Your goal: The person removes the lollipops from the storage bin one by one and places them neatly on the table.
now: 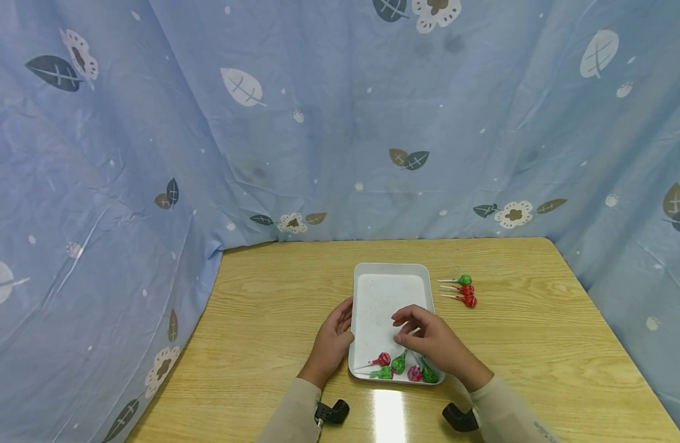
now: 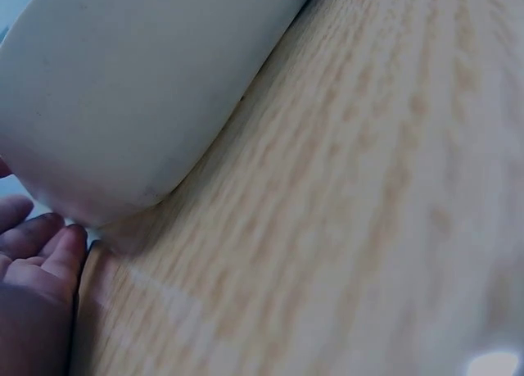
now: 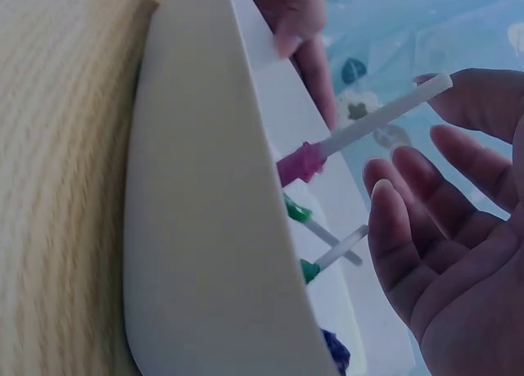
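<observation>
A white rectangular tray (image 1: 392,289) stands on the table; my left hand (image 1: 331,341) holds its left edge, thumb at the rim and fingers along the outer wall. In the left wrist view, fingertips (image 2: 70,241) meet the tray's corner. Several wrapped lollipops lie at the tray's near end, among them a red one (image 1: 383,359), a green one (image 1: 398,364) and a pink one (image 1: 414,373). Over them hovers my right hand (image 1: 428,341), fingers loosely bent and apart. Beside its thumb, the pink lollipop's white stick (image 3: 385,116) points up; whether they touch I cannot tell.
Right of the tray, a green lollipop (image 1: 464,279) and two red ones, including the nearest red lollipop (image 1: 470,300), lie in a column with sticks pointing left. The wooden table (image 1: 273,295) meets a blue patterned curtain (image 1: 329,154) at the back and sides.
</observation>
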{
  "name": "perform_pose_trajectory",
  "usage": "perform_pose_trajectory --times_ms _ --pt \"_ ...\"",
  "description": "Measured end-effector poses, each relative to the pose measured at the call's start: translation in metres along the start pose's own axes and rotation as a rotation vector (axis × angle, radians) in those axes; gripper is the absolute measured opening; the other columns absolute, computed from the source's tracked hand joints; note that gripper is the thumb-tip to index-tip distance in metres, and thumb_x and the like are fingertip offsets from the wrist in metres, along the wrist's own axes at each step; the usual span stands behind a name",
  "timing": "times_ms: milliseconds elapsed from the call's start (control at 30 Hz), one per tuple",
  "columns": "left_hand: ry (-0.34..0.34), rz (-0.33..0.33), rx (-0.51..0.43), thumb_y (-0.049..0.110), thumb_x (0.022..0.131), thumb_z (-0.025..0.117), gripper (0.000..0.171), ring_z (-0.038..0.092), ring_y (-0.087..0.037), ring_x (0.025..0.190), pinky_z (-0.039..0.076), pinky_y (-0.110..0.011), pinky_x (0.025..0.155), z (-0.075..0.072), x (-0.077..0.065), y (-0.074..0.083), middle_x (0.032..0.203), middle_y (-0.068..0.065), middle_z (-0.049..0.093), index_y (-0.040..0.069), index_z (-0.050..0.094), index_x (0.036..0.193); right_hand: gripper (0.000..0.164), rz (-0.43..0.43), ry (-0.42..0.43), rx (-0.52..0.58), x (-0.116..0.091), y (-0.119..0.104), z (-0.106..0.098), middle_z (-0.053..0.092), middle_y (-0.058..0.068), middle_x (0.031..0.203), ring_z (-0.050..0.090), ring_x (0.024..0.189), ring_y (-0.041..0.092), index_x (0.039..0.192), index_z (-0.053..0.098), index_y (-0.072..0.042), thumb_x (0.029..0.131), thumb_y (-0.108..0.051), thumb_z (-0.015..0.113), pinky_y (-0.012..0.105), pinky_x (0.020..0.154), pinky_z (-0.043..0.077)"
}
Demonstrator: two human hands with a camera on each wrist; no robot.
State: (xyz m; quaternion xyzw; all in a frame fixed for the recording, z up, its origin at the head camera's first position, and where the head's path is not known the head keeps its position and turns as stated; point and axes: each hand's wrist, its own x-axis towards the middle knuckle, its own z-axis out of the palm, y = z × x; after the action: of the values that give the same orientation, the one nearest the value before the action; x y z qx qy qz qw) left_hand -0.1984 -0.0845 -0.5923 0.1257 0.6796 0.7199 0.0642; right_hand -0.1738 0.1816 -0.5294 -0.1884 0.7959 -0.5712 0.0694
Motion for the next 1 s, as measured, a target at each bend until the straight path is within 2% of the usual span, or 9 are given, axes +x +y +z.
perform_pose_trajectory --times_ms 333,533,700,867,1000 --pt "-0.007 0.003 -0.004 -0.015 0.091 0.044 0.078 0.041 -0.032 0.154 0.037 -0.037 0.123 -0.001 0.001 -0.003 0.168 -0.02 0.04 -0.003 0.034 0.167 0.023 -0.055 -0.091 -0.004 0.002 0.0 0.017 0.069 0.016 0.119 0.068 0.097 0.022 0.124 0.07 0.0 0.102 -0.006 0.076 0.034 0.081 0.06" --pt "-0.01 0.004 -0.007 -0.014 0.09 0.044 0.078 0.041 -0.033 0.154 0.036 -0.037 0.124 -0.001 0.001 -0.004 0.168 -0.021 0.04 -0.004 0.035 0.167 0.02 -0.02 -0.164 -0.044 0.004 0.0 0.023 0.07 0.013 0.119 0.067 0.098 0.019 0.121 0.073 -0.003 0.102 -0.009 0.076 0.034 0.083 0.06" --pt "-0.013 0.002 -0.012 -0.015 0.09 0.043 0.079 0.041 -0.031 0.154 0.035 -0.038 0.124 -0.001 0.0 -0.002 0.169 -0.02 0.04 -0.003 0.035 0.167 0.023 -0.009 -0.246 -0.07 0.006 -0.004 0.028 0.071 0.009 0.115 0.068 0.099 0.021 0.119 0.074 -0.003 0.099 -0.012 0.08 0.032 0.083 0.058" --pt "-0.011 0.006 -0.01 -0.016 0.089 0.043 0.08 0.041 -0.032 0.154 0.035 -0.039 0.124 -0.002 0.0 -0.002 0.168 -0.02 0.041 -0.003 0.035 0.167 0.026 -0.025 -0.296 -0.143 0.007 -0.007 0.032 0.071 0.006 0.113 0.066 0.101 0.024 0.119 0.074 -0.003 0.094 -0.006 0.079 0.036 0.087 0.058" --pt "-0.014 0.013 -0.008 -0.015 0.089 0.043 0.08 0.041 -0.032 0.154 0.035 -0.039 0.124 -0.002 0.0 -0.002 0.168 -0.02 0.041 -0.004 0.035 0.167 0.028 -0.014 -0.32 -0.205 0.008 -0.009 0.035 0.069 0.002 0.107 0.063 0.096 0.02 0.117 0.074 -0.004 0.089 -0.002 0.078 0.034 0.083 0.056"
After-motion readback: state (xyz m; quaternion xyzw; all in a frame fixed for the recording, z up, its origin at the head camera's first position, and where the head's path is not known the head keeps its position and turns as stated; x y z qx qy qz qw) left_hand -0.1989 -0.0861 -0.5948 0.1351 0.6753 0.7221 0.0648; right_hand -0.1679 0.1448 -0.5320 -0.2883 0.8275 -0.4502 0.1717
